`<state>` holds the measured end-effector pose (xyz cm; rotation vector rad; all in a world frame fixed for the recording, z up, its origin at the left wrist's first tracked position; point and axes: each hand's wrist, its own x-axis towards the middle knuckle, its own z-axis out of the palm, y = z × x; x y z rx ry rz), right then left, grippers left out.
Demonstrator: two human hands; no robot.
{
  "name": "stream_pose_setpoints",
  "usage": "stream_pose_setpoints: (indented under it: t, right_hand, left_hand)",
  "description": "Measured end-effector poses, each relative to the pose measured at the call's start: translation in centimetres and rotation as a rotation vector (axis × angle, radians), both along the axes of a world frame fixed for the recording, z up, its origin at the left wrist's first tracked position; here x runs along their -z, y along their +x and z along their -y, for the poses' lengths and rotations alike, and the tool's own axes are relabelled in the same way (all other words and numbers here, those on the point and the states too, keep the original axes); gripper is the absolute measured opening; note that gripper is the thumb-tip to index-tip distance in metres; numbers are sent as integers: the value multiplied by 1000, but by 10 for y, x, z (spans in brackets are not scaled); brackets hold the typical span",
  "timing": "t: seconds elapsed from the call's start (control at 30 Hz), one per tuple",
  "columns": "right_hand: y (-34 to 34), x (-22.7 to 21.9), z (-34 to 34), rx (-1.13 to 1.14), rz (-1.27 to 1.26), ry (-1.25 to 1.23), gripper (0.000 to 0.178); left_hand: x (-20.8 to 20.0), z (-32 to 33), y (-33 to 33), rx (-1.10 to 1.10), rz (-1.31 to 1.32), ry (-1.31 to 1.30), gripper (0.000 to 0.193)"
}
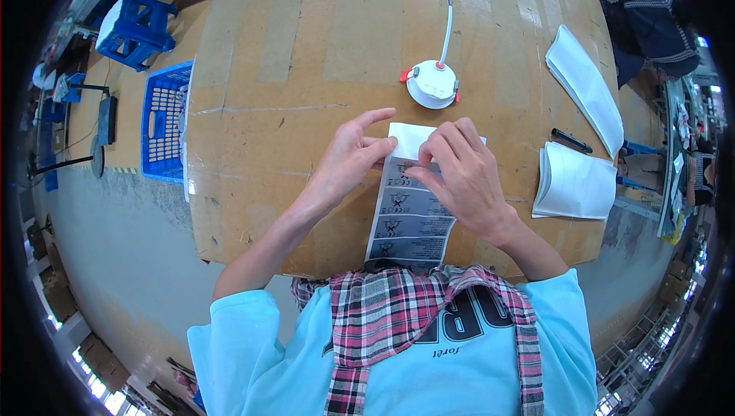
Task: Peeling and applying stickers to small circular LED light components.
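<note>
A strip of silver-grey labels [394, 226] on white backing runs from my waist up onto the table, its blank white end [411, 134] farthest from me. My left hand [354, 150] pinches the upper left edge of that end, thumb on top and index finger stretched out. Over the strip's upper right side, my right hand [463, 175] has its fingers curled, with thumb and index tip close together at the border between white backing and first label. Whether a label edge is lifted there is hard to see. Just beyond the hands sits a round white downlight [432, 85] with orange-red clips and a white cable.
To the right lie a folded white paper stack [574, 182], a black marker [571, 140] and a long white sheet bundle [588, 91]. A blue basket [164, 121] stands beyond the table's left edge, near a blue stool [138, 29]. Other people are at the far corners.
</note>
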<state>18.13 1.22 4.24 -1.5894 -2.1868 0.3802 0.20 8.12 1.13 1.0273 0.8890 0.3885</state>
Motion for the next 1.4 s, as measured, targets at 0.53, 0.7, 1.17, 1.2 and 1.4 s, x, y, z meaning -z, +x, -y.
stream_pose_setpoints:
  t: [0.53,0.7,1.17,1.2,1.4]
  right_hand:
    - [4,13,16,-31,-137,199,21]
    - [9,-3,17,-82,-345,49,16]
    - [80,-53,-10,157,-1239,98,9]
    - [80,-51,-11,170,-1229,106,9]
    - [46,-26,-15,-2,-1157,300,22]
  left_hand:
    - [10,3,-3,7,55,-84,53]
    - [15,2,-2,15,10,-44,51]
    - [5,1,7,-186,-366,849,41]
    - [-20,2,9,-195,-277,783,40]
    - [-52,15,24,155,417,-316,59]
